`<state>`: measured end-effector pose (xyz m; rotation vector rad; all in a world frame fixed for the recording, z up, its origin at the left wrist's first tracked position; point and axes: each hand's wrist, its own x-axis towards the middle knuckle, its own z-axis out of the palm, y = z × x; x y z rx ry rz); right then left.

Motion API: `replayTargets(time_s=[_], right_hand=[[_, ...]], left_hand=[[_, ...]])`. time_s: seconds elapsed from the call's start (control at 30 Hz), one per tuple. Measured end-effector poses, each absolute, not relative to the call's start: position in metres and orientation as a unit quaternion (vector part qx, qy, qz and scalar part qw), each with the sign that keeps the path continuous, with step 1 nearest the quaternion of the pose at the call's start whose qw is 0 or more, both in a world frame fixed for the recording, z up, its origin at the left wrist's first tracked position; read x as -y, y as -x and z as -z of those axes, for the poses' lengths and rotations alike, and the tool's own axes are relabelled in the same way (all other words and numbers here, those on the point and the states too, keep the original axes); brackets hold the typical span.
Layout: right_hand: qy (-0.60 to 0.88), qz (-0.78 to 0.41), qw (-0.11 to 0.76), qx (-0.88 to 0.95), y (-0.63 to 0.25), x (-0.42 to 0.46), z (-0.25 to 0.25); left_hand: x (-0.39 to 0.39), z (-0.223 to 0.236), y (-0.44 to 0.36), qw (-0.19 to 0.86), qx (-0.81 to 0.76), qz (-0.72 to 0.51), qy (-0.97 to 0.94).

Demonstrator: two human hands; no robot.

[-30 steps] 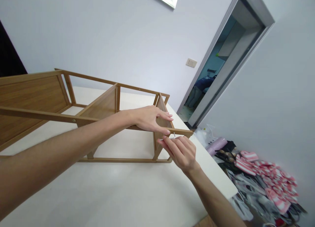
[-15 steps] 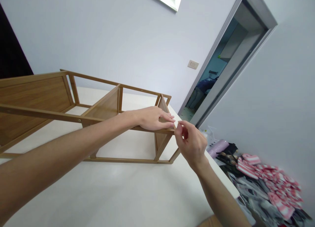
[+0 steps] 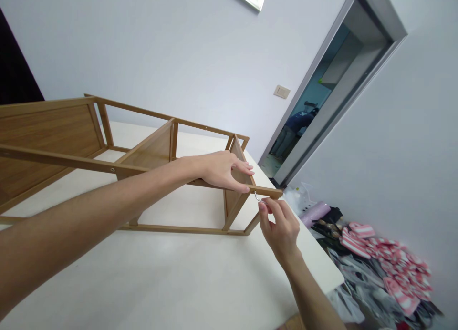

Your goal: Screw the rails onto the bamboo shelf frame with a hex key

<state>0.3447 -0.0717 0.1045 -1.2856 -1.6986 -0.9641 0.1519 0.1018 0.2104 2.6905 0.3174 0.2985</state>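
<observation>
A brown wooden shelf rack [image 3: 200, 127] lies on its side on a white table [image 3: 171, 282], its shelf panels standing upright between the rails. My left hand [image 3: 223, 170] rests on the near upper rail beside the end panel, fingers stretched out and thumb apart. A thin, bent metal hex key [image 3: 256, 197] is pinched between the thumb and fingers of my right hand [image 3: 281, 227]. Its tip meets the rail where the end panel joins; the fastener there is too small to make out.
Right of the table's edge lies a heap of pink-and-white striped cloth [image 3: 400, 256] and plastic bags [image 3: 348, 304], with a purple roll [image 3: 317, 214] behind. Through the doorway a person [image 3: 295, 125] bends over. A light switch [image 3: 282, 91] is on the wall.
My right hand has dropped lower and turned, and the hex key now shows below the rail. The left hand stays on the rail, with its thumb a little lower.
</observation>
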Motion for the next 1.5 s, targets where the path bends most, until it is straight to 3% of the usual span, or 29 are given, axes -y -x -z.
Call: replayTargets(time_s=[0.23,0.5,0.97,1.2,1.5], right_hand=[[0.525,0.337,0.383,0.681,-0.32,0.07,-0.08],[0.491,0.325,0.331,0.738,-0.312,0.066,-0.096],[0.327,0.51,0.329,0.724,-0.322,0.042,-0.154],[0.394,0.467,0.378,0.695,-0.33,0.044,-0.17],[0.462,0.444,0.39,0.661,-0.346,0.06,-0.156]], left_hand=[[-0.1,-0.21,-0.151,0.2,-0.114,-0.112,-0.967],[-0.1,-0.209,-0.151,0.21,-0.116,-0.119,-0.963],[-0.106,-0.208,-0.152,0.21,-0.102,-0.111,-0.966],[-0.101,-0.211,-0.151,0.209,-0.114,-0.114,-0.965],[-0.101,-0.21,-0.151,0.209,-0.12,-0.112,-0.964]])
